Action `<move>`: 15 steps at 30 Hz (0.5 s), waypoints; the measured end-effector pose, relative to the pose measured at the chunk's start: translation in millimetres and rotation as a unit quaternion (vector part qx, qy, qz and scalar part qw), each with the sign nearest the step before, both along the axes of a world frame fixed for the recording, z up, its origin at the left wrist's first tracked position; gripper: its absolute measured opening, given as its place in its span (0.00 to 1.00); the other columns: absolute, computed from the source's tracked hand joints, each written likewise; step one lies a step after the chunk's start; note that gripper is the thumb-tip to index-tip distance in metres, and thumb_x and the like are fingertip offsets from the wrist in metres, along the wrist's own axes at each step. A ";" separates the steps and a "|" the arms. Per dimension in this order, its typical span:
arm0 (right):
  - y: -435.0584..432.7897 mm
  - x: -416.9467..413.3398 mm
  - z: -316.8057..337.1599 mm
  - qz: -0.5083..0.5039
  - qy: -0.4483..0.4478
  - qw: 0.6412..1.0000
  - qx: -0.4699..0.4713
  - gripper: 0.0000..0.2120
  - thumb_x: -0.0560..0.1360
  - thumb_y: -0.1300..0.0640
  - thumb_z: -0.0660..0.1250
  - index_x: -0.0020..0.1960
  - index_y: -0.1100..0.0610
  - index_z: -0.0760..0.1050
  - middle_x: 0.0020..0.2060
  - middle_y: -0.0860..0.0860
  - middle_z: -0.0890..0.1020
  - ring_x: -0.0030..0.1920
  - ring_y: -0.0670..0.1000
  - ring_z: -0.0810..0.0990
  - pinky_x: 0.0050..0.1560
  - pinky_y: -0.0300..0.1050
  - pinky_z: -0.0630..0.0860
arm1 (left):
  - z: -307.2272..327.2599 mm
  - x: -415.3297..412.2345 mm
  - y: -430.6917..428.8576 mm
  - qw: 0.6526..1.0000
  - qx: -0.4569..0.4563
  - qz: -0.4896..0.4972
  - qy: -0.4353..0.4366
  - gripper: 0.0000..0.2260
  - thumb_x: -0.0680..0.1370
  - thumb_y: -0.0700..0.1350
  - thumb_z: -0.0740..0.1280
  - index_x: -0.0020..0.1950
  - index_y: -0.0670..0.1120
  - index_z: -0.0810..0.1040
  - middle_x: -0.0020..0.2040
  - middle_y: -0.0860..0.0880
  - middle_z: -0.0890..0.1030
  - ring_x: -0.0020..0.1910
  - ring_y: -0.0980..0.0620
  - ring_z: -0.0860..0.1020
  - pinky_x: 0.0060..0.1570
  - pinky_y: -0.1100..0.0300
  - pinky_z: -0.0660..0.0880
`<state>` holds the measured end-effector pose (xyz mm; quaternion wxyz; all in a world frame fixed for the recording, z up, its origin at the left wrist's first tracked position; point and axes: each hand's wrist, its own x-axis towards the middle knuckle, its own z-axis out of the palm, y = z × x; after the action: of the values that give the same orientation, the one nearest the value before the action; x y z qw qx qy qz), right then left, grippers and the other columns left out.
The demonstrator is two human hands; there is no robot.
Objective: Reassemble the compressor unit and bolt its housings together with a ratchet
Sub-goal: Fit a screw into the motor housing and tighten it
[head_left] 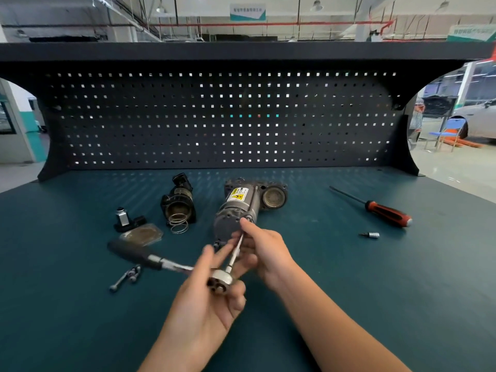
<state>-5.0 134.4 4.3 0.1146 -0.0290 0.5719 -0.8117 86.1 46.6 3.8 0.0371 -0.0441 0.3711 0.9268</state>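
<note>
Mid-task, bolting stage on the motor end. The grey cylindrical compressor motor unit with yellow warning label (240,208) lies on its side on the dark teal tabletop (349,291), centre, near end facing the person.

Left hand (209,299) is curled round the round head of the black-handled chrome ratchet (158,261); the handle sticks out to the left above the tabletop. Right hand (264,251) pinches the thin silver extension bar (236,251) between thumb and fingers, steering its tip at the lower edge of the motor's end cap. Whether the tip is seated on a bolt can't be told, as the fingers cover it.

Not yet assembled, by the look of it:
- black cylinder housing with a loose wire coil spring at its mouth (178,204), left of the motor, apart from it
- small black bracket with a silver block (124,218), further left
- flat grey oval cover plate (143,234), just in front of the bracket
- loose silver bolts and fittings (126,277), near left

Also on the tabletop are a red-and-black screwdriver (386,209) and a small silver bit socket (371,234), right, well apart from the work.

Judgement: under halfway. Motor end being fastened, while black housing, spring, plate, bracket and remaining bolts are still to go on.
</note>
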 end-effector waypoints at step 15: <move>1.2 -1.0 -4.6 -0.087 0.125 0.962 0.226 0.27 0.72 0.49 0.69 0.17 0.54 0.69 0.20 0.51 0.76 0.22 0.45 0.73 0.25 0.35 0.69 | 0.1 -9.4 6.3 0.265 -0.946 0.011 0.185 0.30 0.81 0.48 0.55 0.76 0.44 0.41 0.57 0.46 0.73 0.51 0.46 0.78 0.30 0.58 0.62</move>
<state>-5.9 135.6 -0.3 -0.0250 -0.0539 0.7508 -0.6579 76.7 52.9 3.9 -0.1109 0.1203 0.9818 -0.0968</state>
